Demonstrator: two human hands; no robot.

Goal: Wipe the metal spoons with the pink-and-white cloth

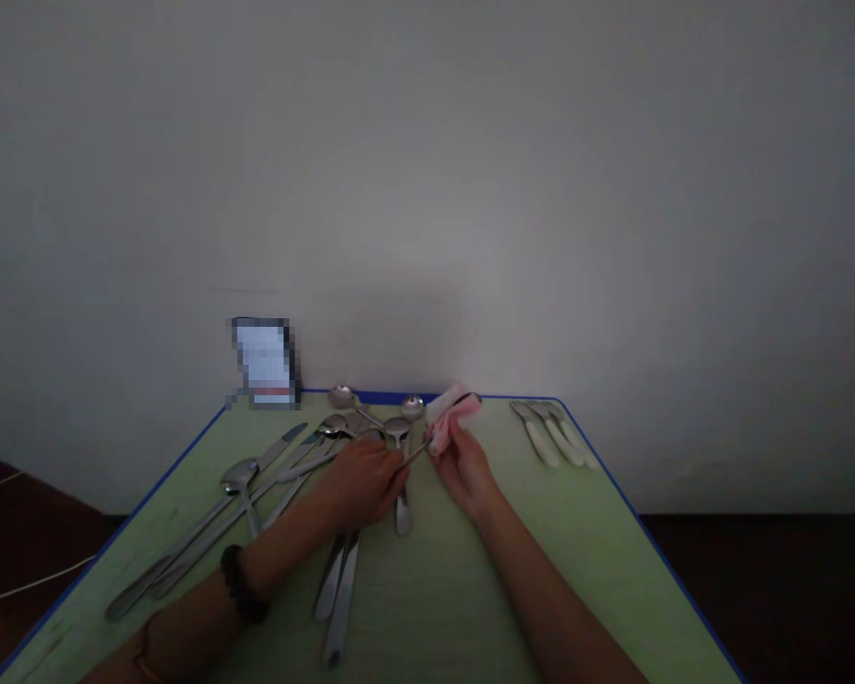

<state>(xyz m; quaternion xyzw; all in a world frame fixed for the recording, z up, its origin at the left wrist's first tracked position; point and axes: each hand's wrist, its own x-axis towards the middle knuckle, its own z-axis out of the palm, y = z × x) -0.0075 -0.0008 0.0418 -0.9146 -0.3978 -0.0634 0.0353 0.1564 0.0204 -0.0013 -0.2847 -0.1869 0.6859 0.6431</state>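
Observation:
My left hand (367, 480) is closed on the handle of a metal spoon (418, 451) above the middle of the table. My right hand (463, 470) grips a pink cloth (450, 420) folded around the spoon's far end. Only a dark curved edge of its bowl shows past the cloth. Close by, a spoon with a round bowl (412, 408) and another spoon (397, 429) lie on the table. Beneath and beside my left hand is a loose pile of metal spoons and knives, partly hidden by my arm.
Three forks (547, 435) with pale handles lie side by side at the right back of the green table (427, 608). A screen device, blurred out (265, 361), leans on the wall at the back left. A knife (285, 445) and several handles spread toward the left edge.

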